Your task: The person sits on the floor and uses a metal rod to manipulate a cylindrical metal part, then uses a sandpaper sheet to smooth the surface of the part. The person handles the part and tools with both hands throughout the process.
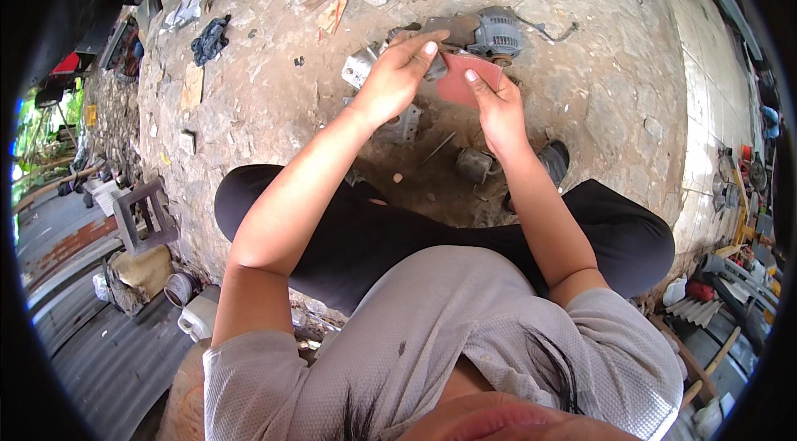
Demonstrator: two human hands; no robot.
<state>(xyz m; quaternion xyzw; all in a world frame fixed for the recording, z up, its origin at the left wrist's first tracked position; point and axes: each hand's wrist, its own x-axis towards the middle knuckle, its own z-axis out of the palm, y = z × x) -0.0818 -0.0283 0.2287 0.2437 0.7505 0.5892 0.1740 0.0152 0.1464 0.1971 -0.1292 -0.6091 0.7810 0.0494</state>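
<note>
With the right hand (501, 115), pinches a red sheet (459, 85), thumb on top; holds the left hand (393, 77) just beside it, thumb and fingers close together — cannot tell around what; faces a grey slotted machine part (499, 32) beyond, on the worn floor (610, 100).
</note>
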